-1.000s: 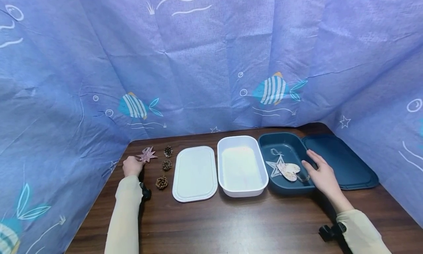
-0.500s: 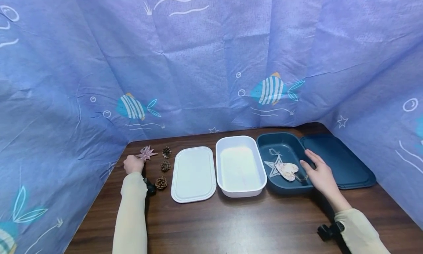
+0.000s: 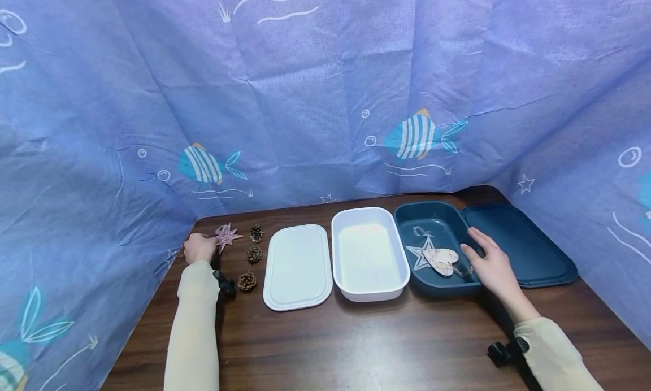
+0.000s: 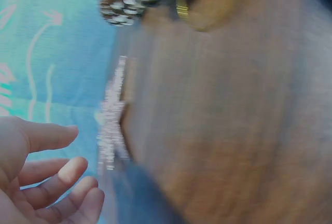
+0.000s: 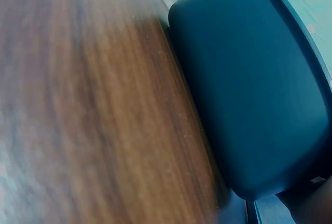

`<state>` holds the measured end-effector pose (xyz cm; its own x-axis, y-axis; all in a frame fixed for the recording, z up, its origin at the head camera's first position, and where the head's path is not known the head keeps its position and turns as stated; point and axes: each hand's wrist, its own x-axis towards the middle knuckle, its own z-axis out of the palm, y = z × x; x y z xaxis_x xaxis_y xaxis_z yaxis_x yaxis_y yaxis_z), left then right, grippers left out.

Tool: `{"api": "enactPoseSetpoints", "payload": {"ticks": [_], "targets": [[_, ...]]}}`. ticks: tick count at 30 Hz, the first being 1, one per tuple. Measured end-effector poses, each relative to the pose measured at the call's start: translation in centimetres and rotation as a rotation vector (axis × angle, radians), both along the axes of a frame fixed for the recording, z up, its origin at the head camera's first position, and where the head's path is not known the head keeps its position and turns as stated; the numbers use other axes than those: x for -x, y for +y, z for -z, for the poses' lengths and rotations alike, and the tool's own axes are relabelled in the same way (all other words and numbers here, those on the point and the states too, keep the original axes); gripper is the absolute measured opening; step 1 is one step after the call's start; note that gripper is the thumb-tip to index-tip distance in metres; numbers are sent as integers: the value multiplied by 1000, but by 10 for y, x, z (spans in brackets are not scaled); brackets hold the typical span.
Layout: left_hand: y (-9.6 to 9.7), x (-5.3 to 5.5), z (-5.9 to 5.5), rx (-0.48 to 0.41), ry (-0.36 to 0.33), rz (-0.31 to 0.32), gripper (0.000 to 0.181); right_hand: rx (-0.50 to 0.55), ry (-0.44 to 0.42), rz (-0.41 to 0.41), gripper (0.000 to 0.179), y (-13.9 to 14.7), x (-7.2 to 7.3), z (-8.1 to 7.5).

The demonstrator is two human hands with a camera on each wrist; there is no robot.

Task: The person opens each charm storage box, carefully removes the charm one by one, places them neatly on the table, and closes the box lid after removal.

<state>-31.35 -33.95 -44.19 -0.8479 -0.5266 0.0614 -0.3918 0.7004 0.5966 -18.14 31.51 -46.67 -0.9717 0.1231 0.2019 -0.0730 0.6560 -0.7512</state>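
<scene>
On the left of the table, a pink glittery star ornament lies flat, its hanging loop beside it. My left hand is just left of it; the left wrist view shows loosely bent fingers holding nothing, with a gap to the blurred star. My right hand is at the right rim of the dark blue box, fingers extended and thumb over the inside. Inside that box lie a white star ornament and a pale heart ornament with a cord loop.
Several pinecones stand in a column right of the pink star. A white lid and a white box occupy the middle. Right of the blue box lies its dark blue lid. A fish-print curtain hangs behind the table.
My left hand has drawn slightly left, away from the pink star, its fingertips no longer at the star's edge. The right hand stays at the blue box's rim. The head view has shifted a little.
</scene>
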Motion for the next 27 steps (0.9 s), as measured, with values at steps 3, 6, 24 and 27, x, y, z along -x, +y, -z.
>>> {"api": "enactPoseSetpoints", "payload": {"ticks": [3,6,24,27], "targets": [[-2,0,-12,8,4,-1,45,-5,2,-2,63,0,1,0],[-6,0,-24,10,4,-3,47,-4,3,-9,63,0,1,0],[-8,-2,-56,2,40,69,50,-4,32,-6,63,1,-2,1],[0,2,-58,5,47,112,47,-6,27,-9,63,0,-2,1]]}}
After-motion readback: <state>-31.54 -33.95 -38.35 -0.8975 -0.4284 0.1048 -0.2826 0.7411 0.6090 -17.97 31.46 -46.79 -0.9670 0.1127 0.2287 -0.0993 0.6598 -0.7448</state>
